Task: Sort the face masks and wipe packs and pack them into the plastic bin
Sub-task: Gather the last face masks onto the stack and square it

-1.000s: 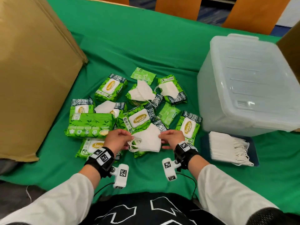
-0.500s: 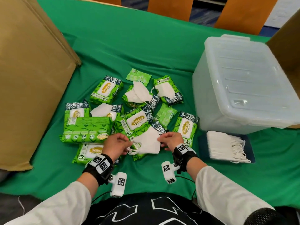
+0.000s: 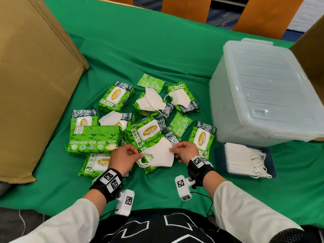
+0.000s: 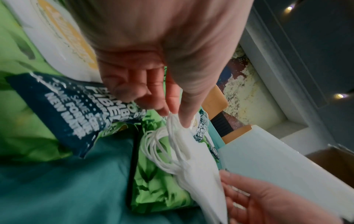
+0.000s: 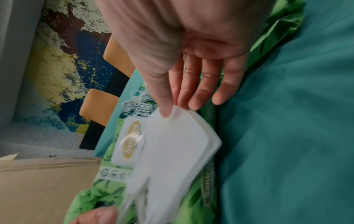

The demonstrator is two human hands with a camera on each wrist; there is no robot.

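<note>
A small stack of white face masks (image 3: 160,154) lies over green wipe packs (image 3: 148,131) near the table's front. My left hand (image 3: 123,157) pinches its left corner by the ear loops (image 4: 161,151) between thumb and finger. My right hand (image 3: 185,151) pinches the stack's right corner (image 5: 172,112) with thumb and fingers. More masks (image 3: 150,102) rest on packs further back. A neat pile of masks (image 3: 243,159) sits on a dark blue tray at right. The clear plastic bin (image 3: 263,95) stands upside down behind it.
A large cardboard box (image 3: 33,81) fills the left side. Another cardboard box (image 3: 313,48) stands behind the bin at right. A green cloth (image 3: 157,50) covers the table, and orange chair backs (image 3: 185,6) line its far edge.
Both hands stay on the mask stack. Its corners look lifted slightly off the wipe packs, and my head has moved closer.
</note>
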